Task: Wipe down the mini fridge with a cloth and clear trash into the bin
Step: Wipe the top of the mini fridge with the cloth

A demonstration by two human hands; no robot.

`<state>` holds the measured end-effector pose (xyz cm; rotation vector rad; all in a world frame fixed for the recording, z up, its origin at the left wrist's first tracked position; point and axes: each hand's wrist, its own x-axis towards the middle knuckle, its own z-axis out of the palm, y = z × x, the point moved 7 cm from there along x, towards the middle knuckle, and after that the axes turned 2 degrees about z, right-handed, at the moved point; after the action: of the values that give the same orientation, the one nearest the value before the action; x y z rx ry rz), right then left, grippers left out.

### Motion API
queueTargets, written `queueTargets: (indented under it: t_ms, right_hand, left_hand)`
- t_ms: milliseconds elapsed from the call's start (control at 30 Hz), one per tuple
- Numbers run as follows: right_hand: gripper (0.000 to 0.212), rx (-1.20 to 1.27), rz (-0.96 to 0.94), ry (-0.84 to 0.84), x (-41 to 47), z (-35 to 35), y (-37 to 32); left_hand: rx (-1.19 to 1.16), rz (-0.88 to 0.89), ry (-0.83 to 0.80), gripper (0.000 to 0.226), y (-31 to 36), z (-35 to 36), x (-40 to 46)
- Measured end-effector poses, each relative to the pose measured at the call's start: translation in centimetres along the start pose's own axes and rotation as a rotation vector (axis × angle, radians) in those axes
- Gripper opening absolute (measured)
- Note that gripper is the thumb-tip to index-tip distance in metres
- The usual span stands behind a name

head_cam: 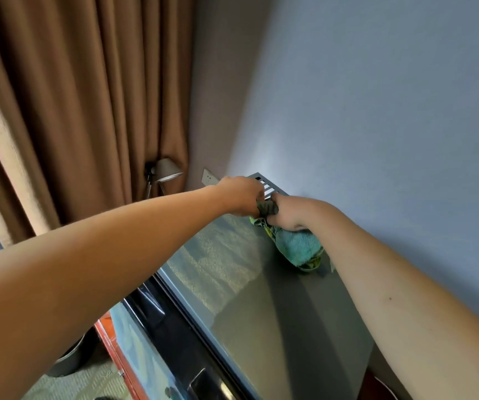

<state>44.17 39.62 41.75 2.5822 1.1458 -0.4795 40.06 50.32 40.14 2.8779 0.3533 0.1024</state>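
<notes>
The two bare forearms fill the near part of the view, reaching away over the grey top of the mini fridge (261, 298). At the far end of that top, just in front of the slatted vent grille (270, 187), the left hand (239, 197) and the right hand (288, 213) meet on a cloth (296, 245). The right hand's fingers are curled round the bunched dark end of it, while the teal, terry part trails back beneath the wrist and lies on the fridge top close to the blue wall (376, 125). The left hand seems to pinch the same dark end, though its fingertips are hidden behind the knuckles, so the grip cannot be told for certain. From here, I judge the main risk is the cloth snagging in the grille slats if it is pushed farther, or slipping into the gap by the wall. A sweep to the left could reach the wall socket (210, 178) and the desk lamp (165, 170) standing by the brown curtain (88, 96). No trash shows on the top; a dark round container (69, 362) on the floor, lower left, may be the bin, too little shows to tell.
</notes>
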Motion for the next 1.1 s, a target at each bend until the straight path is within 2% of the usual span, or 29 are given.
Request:
queueTargets:
  t_ms: [233,467,633,800,933,1100]
  right_hand:
    - [0.055,0.061,0.058,0.046,4.1,-1.5,-0.2]
    - [0.043,0.160,0.056,0.130,4.7,-1.1,0.4]
    - [0.049,0.174,0.022,0.122,2.5,0.0,0.3]
    - [0.038,0.159,0.010,0.103,-1.5,1.8,0.8]
    - [0.050,0.132,0.011,0.048,-5.3,3.3,0.5]
    - [0.053,-0.044,0.023,-0.023,-8.7,4.7,-0.6]
  left_hand:
    - [-0.025,-0.049,0.066,0.018,-2.3,-0.9,2.8]
    - [-0.051,-0.049,0.106,0.021,-2.6,-1.0,2.7]
    - [-0.012,-0.038,0.037,0.024,-1.5,-0.7,1.0]
    - [-0.008,-0.004,-0.039,0.021,1.0,0.0,-1.6]
    - [0.037,0.051,-0.116,0.017,3.4,0.6,-4.5]
    - [0.095,0.094,-0.149,0.040,5.0,0.9,-7.6]
